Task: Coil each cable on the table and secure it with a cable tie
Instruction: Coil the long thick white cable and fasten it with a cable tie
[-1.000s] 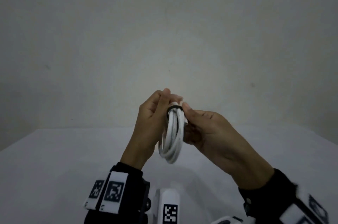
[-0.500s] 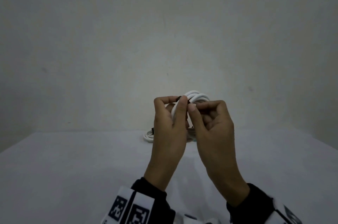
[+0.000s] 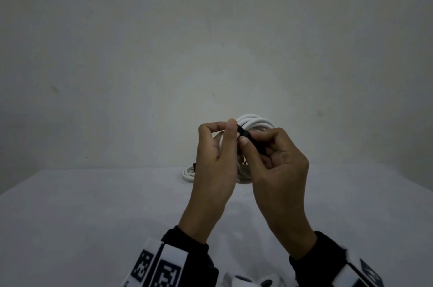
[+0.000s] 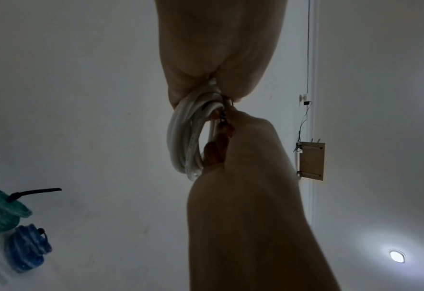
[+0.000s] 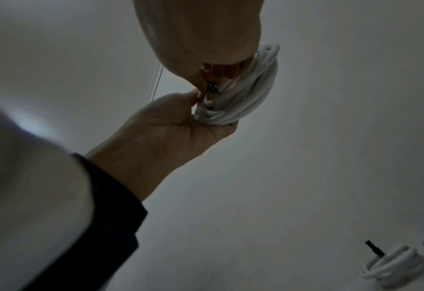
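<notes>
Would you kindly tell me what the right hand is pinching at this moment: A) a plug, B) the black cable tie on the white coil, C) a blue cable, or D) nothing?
B: the right hand pinches the black cable tie wrapped on the white coil, which the left hand holds.

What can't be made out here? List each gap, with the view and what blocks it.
- Black cable tie: whether it is locked; head view, fingertips of the left hand and right hand cover it.
- White cable coil: its lower loops; head view, behind both hands.
- Second white coil on the table: mostly hidden; head view, behind the left hand.
</notes>
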